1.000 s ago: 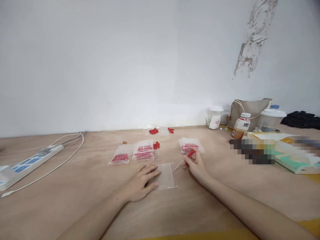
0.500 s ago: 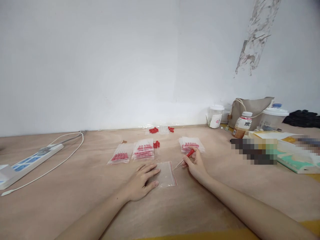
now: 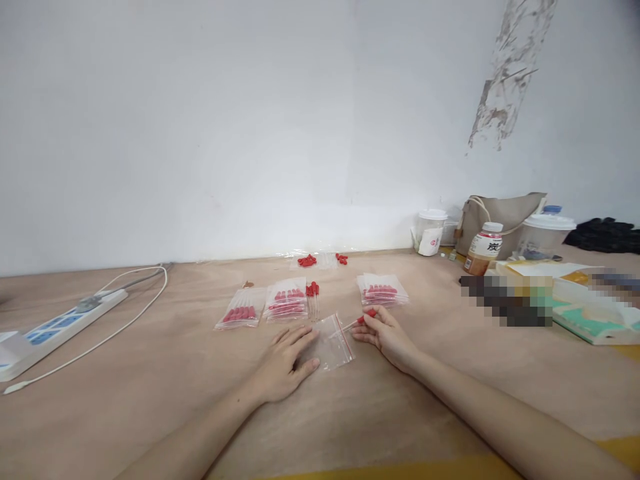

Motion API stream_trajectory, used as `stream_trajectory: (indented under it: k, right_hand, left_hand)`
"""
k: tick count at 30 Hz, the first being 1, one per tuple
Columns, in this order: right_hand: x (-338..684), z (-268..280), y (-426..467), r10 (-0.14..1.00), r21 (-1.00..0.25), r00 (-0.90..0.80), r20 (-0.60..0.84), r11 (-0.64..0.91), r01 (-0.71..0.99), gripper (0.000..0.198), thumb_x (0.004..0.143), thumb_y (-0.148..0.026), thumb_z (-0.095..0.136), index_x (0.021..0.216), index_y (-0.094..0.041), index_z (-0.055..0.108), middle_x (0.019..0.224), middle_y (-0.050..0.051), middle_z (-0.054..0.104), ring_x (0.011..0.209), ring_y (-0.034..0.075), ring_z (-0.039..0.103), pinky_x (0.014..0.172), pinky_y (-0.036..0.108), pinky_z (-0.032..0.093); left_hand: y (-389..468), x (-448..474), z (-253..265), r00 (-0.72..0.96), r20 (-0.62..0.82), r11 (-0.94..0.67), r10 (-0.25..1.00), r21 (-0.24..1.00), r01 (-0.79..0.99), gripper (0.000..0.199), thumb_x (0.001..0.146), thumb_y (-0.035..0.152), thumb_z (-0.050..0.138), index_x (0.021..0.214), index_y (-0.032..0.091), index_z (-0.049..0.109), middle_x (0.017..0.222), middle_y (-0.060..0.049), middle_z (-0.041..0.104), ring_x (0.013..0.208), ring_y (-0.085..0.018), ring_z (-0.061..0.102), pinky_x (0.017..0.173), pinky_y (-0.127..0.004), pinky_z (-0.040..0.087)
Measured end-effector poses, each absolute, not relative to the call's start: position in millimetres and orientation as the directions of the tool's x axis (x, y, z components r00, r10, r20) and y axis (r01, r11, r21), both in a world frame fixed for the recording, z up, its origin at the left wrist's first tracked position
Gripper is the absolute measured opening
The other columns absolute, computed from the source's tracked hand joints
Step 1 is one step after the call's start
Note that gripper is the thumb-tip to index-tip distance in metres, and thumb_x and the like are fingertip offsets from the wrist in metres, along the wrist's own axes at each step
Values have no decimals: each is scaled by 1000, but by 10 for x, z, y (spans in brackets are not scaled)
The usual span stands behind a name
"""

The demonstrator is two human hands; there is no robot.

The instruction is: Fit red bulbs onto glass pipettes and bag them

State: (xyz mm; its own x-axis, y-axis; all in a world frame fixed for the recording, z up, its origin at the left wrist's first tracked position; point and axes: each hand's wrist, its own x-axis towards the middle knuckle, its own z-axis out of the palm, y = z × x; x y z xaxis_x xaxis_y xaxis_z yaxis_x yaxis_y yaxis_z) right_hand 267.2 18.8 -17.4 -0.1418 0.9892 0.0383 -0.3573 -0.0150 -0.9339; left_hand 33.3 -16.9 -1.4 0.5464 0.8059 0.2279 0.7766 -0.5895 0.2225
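A clear zip-lock bag lies on the table between my hands, its red-lined opening facing right. My left hand rests palm down on the bag's left part, fingers stretched out and thumb apart. My right hand pinches a thin tool with a red handle. Its slender shaft points left, and the tip is at the bag's opening; I cannot tell whether it is inside. Just beyond the bag lie several loose red-handled tools. Filled bags of such tools lie at the left, in a left stack and in a right stack.
Small red pieces lie on clear plastic near the wall. A white power strip with a cable is at the left. On the right stand a lidded cup, a drink bottle, a grey bag and a green-and-white box.
My right hand has brought the tool's tip left to the bag's opening, and the tool lies flatter. The bag has turned slightly, its upper edge rising. My left hand has barely moved.
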Motion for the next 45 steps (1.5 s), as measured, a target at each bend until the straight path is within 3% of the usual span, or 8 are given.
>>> stream_trajectory:
  k: [4,9,18,23,26,39,42,45]
  right_hand:
    - [2683,-180,171,928,-992,-353,122,110,-53,22,62,-34,65,73,-17,55,64,-2,55,56,9,52,57,25,42]
    - [2737,-192,259,866,-867,-373,333,436,239,18,63,-33,64,73,-18,64,63,-1,54,54,9,43,52,23,36]
    - [2831,-108,299,800,-892,-505,322,436,122,19,68,-34,61,75,-16,61,79,2,57,69,12,51,64,25,40]
    - [2652,-128,193,750,-977,-638,174,211,-19,28,73,-44,54,81,-18,50,69,-1,55,52,8,49,52,23,41]
    - [2597,-139,161,707,-982,-684,180,168,-84,28,73,-45,53,80,-18,46,66,-2,54,60,10,54,61,26,44]
    - [2705,-116,284,801,-970,-586,125,224,98,30,66,-43,60,79,-17,64,57,-3,56,50,9,49,53,24,43]
    - [2720,-146,282,830,-976,-540,141,207,63,33,66,-40,62,91,-18,58,59,-4,56,51,9,50,53,23,42]
    - [2787,-162,307,798,-982,-583,150,187,3,30,65,-38,64,85,-17,57,65,-2,59,59,10,54,59,24,44]
  left_hand:
    - [-164,331,-10,557,230,-600,798,229,766,48,86,43,36,130,26,31,132,-4,37,122,-21,30,101,-42,23]
    - [-160,330,-14,563,247,-612,789,243,752,47,86,43,37,129,26,32,131,-3,39,121,-21,31,101,-43,22]
    - [-167,334,8,574,218,-614,789,273,741,48,86,44,36,130,26,31,132,-1,38,122,-21,30,101,-43,23]
    - [-158,335,-9,594,203,-627,779,273,729,46,86,42,36,130,27,31,133,-1,36,123,-21,29,101,-44,22]
    - [-156,334,-8,602,206,-636,772,275,721,46,86,41,37,130,28,31,134,-1,36,123,-21,28,102,-44,21]
    - [-142,205,48,621,216,-644,753,434,630,41,84,36,45,124,26,41,126,-2,45,115,-20,40,97,-38,32]
    - [-149,211,45,609,217,-634,763,438,638,43,83,36,45,125,27,39,127,-2,45,114,-20,41,96,-37,34]
    - [-160,209,52,595,210,-618,775,445,648,45,83,38,45,126,27,37,127,-2,45,113,-21,42,94,-38,35]
